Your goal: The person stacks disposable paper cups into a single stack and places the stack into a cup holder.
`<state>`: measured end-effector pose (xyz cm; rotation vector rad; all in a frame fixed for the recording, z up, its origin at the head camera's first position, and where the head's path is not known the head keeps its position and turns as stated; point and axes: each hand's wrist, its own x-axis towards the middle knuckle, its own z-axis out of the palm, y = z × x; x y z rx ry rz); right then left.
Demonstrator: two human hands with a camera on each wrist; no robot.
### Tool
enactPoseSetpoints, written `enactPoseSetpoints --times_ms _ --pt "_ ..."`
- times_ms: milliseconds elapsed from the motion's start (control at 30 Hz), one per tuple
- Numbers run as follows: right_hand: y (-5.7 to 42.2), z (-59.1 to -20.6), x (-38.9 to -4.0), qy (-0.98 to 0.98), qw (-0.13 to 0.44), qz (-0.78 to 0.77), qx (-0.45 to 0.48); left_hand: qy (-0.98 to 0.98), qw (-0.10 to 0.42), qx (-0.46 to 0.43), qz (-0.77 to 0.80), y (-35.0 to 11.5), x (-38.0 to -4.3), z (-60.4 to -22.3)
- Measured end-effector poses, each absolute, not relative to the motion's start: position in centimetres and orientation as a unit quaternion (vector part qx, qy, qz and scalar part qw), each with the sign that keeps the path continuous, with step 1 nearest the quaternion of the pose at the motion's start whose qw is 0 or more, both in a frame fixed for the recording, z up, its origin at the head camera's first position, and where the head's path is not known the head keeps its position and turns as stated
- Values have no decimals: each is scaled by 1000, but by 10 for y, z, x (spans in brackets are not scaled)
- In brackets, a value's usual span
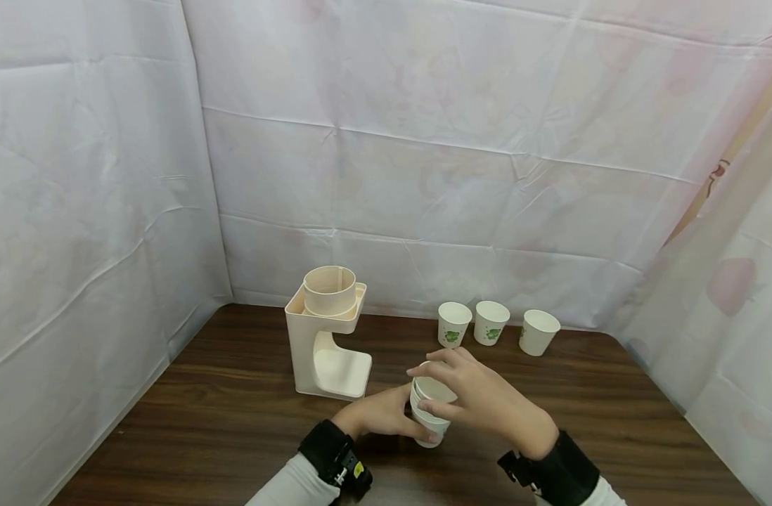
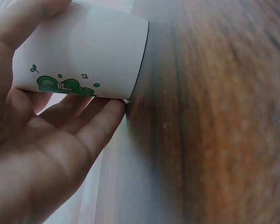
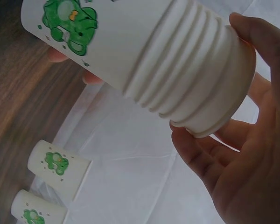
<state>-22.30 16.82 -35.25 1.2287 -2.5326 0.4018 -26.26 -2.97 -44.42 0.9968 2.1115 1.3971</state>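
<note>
My left hand (image 1: 382,413) grips a stack of nested white paper cups (image 3: 126,42) low down, its thumb and fingers round the bottom cup. The left wrist view shows that cup's plain wall (image 2: 98,51) with a green print along it, its base close to the wooden table. My right hand (image 1: 481,393) holds the top cup (image 3: 224,100) by its rim, thumb on one side and fingers on the other. Several rims show in a row below it. In the head view the right hand covers part of the stack.
A cream cup holder (image 1: 306,351) with a round tube (image 1: 330,292) on top stands left of the hands on the dark wooden table (image 1: 234,400). Behind the hands stand three paper cups (image 1: 453,325) with green prints on two. White cloth (image 1: 424,176) hangs round the table.
</note>
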Motion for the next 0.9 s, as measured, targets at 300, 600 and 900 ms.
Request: enactPoseSetpoints --times_ms 300,600,900 --pt "169 -357 -225 -881 136 141 431 761 211 351 502 -30 -262 -444" --pt "169 -359 -226 -882 136 141 429 762 220 349 499 -31 -261 -442" --pt "172 -362 -227 -879 137 142 434 764 223 348 496 -31 -263 -443"
